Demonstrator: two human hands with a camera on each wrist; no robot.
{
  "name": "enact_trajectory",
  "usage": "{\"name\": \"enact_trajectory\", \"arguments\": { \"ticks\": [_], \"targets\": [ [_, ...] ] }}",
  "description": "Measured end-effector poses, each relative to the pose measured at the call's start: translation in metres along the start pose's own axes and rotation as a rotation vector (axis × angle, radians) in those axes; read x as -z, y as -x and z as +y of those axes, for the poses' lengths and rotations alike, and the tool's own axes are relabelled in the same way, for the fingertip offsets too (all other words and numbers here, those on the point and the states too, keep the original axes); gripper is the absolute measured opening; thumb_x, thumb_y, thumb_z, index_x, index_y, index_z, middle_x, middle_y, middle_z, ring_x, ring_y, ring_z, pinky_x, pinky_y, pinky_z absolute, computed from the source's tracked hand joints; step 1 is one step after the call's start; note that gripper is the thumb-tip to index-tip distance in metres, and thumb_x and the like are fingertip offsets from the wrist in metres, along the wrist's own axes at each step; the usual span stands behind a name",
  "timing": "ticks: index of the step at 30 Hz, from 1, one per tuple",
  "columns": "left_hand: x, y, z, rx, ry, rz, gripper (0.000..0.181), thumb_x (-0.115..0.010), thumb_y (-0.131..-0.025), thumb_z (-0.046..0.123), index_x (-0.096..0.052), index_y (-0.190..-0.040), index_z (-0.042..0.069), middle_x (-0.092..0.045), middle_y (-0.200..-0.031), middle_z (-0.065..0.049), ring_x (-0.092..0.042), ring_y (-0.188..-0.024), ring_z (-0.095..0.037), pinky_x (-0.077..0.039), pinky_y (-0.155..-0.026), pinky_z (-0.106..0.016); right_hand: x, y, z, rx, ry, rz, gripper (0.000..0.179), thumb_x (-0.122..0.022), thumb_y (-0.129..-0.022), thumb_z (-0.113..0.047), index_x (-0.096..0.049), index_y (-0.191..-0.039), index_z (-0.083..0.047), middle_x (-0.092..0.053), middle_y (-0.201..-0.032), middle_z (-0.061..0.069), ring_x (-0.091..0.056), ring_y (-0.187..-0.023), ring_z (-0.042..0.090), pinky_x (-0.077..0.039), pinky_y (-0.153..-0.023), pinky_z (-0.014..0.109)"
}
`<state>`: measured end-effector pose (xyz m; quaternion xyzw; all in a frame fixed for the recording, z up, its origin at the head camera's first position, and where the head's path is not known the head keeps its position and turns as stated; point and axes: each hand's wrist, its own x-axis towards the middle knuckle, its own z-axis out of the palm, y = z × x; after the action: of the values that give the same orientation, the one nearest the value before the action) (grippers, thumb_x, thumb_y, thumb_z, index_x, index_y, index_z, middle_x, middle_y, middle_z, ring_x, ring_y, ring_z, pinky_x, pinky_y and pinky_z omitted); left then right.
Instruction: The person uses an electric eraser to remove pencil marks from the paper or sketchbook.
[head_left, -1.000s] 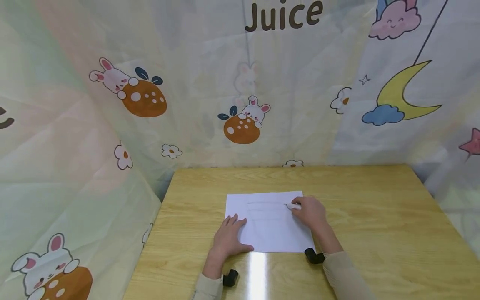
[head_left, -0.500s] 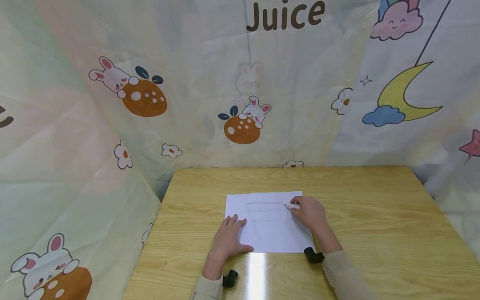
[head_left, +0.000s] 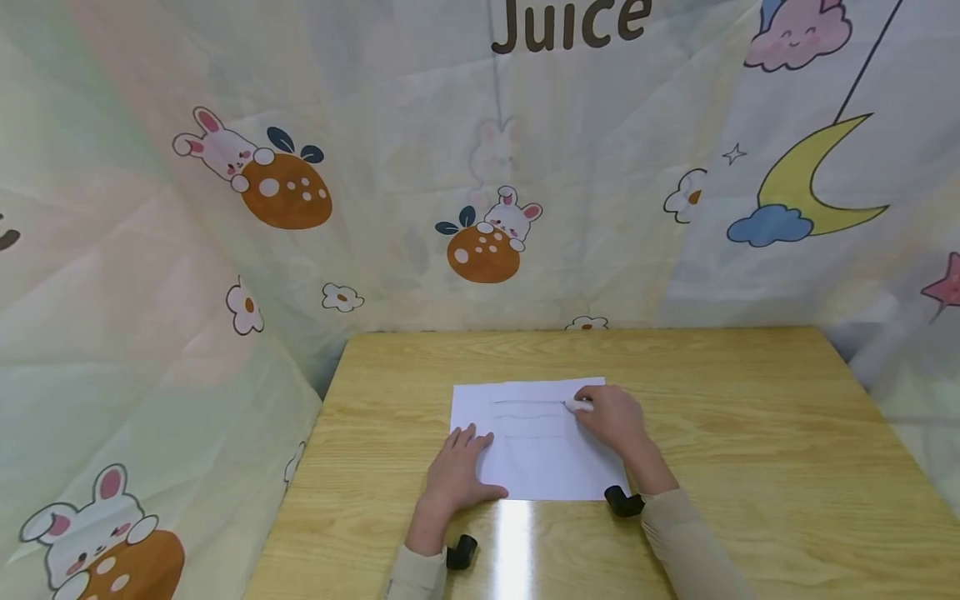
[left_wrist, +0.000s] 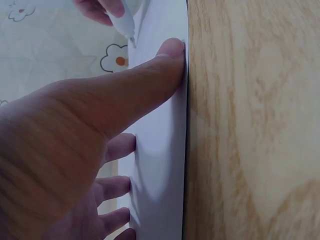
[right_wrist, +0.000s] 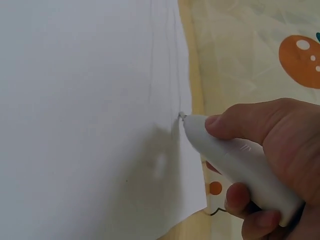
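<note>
A white sheet of paper lies on the wooden table, with several thin pencil-like lines across its upper half. My left hand rests spread on its left side; the thumb presses near the front edge. In my right hand I grip a chunky white pen-shaped electric eraser, thumb on top and fingers curled beneath. Its small tip meets the right end of the top line, and a grey smudge shows there in the right wrist view.
The wooden table extends on both sides of the paper. Behind and to the left hangs a printed cloth with rabbits and flowers. Black wrist-camera mounts stick out beside both wrists.
My right hand and the electric eraser have shifted slightly left along the top line, whose right end now reaches less far. My left hand has stayed in place.
</note>
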<state>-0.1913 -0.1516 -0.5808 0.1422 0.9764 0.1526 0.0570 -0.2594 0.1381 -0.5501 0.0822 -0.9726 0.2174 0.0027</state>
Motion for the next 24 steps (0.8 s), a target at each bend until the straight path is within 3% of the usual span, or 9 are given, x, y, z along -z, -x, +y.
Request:
{"name": "enact_trajectory", "arguments": {
  "ticks": [10,15,20,24],
  "targets": [
    [-0.0013,-0.0013,0.0007,-0.007,-0.001,0.004,0.092,-0.080,-0.065,0.062,-0.053,-0.140,0.015,-0.039,-0.149,-0.017,-0.032,-0.137,-0.040,-0.035,-0.106,-0.050,-0.0001,-0.0042,-0.0021,-0.017,0.002,-0.021,0.019,-0.075,-0.081,-0.021,-0.075,-0.099,-0.013,-0.071,-0.095,0.007,-0.066,-0.081,0.026,-0.052,-0.060,0.041],
    [0.0003,-0.0006,0.0009,-0.003,-0.009,-0.007,0.092,-0.081,-0.064,0.061,-0.054,-0.140,0.015,-0.040,-0.149,-0.018,-0.032,-0.137,-0.040,-0.035,-0.106,-0.050,0.0020,-0.0038,-0.0028,-0.049,0.020,-0.070,0.019,-0.075,-0.081,-0.022,-0.076,-0.099,-0.014,-0.071,-0.096,0.006,-0.065,-0.084,0.025,-0.052,-0.061,0.040],
    [0.0008,0.0001,0.0016,-0.003,-0.001,-0.004,0.092,-0.081,-0.065,0.061,-0.054,-0.140,0.015,-0.039,-0.149,-0.017,-0.032,-0.137,-0.040,-0.035,-0.106,-0.050,0.0030,-0.0069,-0.0051,-0.025,0.023,-0.049,0.020,-0.074,-0.083,-0.022,-0.075,-0.101,-0.013,-0.071,-0.098,0.007,-0.066,-0.087,0.028,-0.052,-0.061,0.041],
    [0.0028,-0.0011,0.0014,0.000,0.006,-0.001,0.092,-0.081,-0.064,0.061,-0.054,-0.139,0.015,-0.040,-0.149,-0.017,-0.032,-0.136,-0.041,-0.036,-0.105,-0.051,0.0066,-0.0074,-0.0075,-0.053,0.038,-0.054,0.020,-0.076,-0.081,-0.021,-0.076,-0.099,-0.013,-0.071,-0.096,0.007,-0.065,-0.082,0.025,-0.050,-0.056,0.037]
  ]
}}
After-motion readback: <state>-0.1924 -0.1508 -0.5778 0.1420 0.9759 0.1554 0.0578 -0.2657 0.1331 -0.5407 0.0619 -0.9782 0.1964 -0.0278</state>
